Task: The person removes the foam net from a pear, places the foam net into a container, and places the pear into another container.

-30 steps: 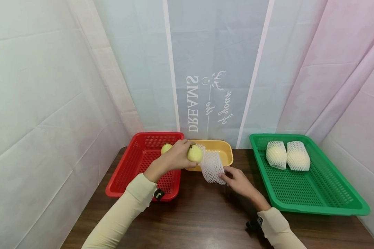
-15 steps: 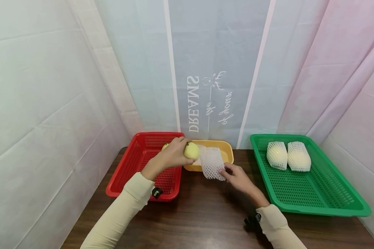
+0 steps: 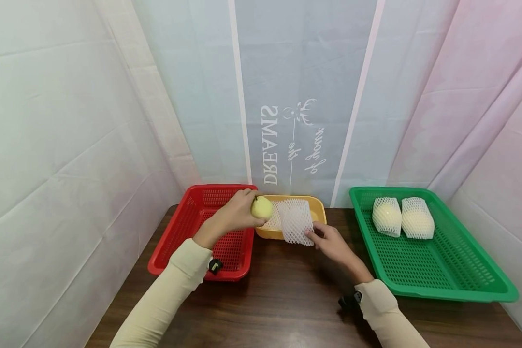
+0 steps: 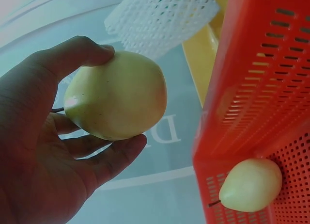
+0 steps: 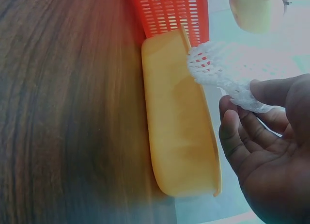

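Observation:
My left hand (image 3: 237,212) grips a pale yellow-green pear (image 3: 262,208) between thumb and fingers, above the near side of the red basket (image 3: 249,246). In the left wrist view, the pear's stem points back toward the palm. With thumb and fingertips, my right hand (image 3: 334,246) pinches the edge of a white foam net sleeve (image 3: 297,222). This sleeve hangs over the yellow tub (image 3: 318,212), apart from the pear. More white netting (image 3: 273,217) shows in the tub behind it. Another pear (image 4: 252,185) lies inside the red basket.
On the right stands a green basket (image 3: 426,270) with two round pale fruits in foam nets (image 3: 386,217). All the containers stand on a dark wooden table (image 3: 282,299). A printed curtain (image 3: 296,72) hangs behind them.
My left hand has carried the pear left, away from the netting and toward the red basket. My right hand has shifted slightly up with the foam net sleeve, which now hangs more over the tub.

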Demonstrator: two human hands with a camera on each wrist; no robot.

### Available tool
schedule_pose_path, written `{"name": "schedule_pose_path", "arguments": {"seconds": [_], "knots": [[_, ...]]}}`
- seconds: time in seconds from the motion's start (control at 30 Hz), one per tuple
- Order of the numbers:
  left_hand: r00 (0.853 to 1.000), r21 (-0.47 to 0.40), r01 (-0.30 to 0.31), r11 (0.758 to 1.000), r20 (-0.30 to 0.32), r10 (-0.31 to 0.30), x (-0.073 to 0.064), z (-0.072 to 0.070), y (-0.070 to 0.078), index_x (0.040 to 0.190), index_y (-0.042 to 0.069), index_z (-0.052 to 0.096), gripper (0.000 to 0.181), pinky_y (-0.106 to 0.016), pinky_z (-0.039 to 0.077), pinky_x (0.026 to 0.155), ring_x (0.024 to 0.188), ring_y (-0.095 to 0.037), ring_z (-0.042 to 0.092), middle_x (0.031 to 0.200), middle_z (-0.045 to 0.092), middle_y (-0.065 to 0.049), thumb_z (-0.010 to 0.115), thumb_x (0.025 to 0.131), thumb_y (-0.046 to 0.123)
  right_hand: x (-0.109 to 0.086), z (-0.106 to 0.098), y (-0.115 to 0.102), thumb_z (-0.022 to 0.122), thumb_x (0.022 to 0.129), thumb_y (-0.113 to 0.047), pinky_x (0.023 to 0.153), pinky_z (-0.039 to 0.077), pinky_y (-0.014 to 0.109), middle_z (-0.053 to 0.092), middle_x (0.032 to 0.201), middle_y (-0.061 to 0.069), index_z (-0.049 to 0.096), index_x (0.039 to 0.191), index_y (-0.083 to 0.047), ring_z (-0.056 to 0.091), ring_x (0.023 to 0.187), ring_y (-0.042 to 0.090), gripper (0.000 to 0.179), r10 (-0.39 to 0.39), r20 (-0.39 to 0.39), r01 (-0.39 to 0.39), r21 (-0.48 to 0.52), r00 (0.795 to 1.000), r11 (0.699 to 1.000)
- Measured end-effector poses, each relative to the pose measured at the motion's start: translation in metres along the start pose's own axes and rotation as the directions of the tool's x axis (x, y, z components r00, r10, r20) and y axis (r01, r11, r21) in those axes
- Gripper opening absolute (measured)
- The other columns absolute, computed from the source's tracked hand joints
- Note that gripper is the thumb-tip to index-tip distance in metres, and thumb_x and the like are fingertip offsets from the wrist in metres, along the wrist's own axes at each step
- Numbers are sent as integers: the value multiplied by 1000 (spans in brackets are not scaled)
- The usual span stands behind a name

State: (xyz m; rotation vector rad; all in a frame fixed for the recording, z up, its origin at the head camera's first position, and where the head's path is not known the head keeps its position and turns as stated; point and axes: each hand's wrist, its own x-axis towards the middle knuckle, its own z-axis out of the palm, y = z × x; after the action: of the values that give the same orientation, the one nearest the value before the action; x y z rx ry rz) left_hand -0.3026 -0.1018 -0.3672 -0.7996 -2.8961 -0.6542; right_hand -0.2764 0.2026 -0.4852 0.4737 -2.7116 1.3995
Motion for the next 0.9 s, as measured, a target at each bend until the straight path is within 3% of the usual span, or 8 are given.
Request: {"name": "schedule_pose_path", "arguments": {"seconds": [0.53,0.9], "knots": [[1000,7,27,1000,-1,-27,3,-4,-24,141,5,59,69,-45,56,97,115,-28,58,129,64,-13,83,84,35,17,0,-1,64,108,-29,62,47,30,58,74,4,66,105,-7,56,67,20,22,50,-3,-50,35,999,998],[997,11,74,997,8,-74,4,-11,-37,140,7,58,68,-47,56,99,119,-29,56,131,63,-12,80,84,39,29,-1,-1,60,110,-32,63,50,33,59,80,8,67,119,-5,54,70,21,29,89,4,-89,91,996,992]]}}
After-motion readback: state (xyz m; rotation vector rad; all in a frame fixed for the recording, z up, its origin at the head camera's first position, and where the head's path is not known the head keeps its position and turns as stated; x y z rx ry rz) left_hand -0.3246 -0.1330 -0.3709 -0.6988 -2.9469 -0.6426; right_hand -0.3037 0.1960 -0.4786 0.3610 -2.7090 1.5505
